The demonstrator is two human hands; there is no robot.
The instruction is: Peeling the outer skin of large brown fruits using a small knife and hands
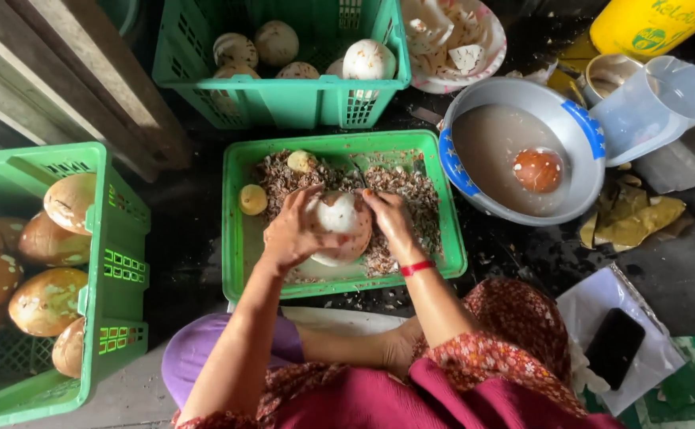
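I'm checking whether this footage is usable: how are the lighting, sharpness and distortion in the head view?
Head view: soft, even daylight, no hard shadows; mild glare on the peeled coconut between the left hand and right hand; focus slightly soft throughout; wide-angle bending at the edges, seen on the left green crate.

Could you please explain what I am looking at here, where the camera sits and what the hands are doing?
The single picture comes from a camera worn on a person's head, looking down at their own bare hands; there is no machine. The left hand and right hand together grip a pale, peeled coconut over a shallow green tray full of brown shavings. A green crate on the left holds brown coconuts; another crate above holds pale peeled ones. To the right, a bowl of cloudy water holds one brown coconut, beside a clear jug. A dark phone lies at lower right.
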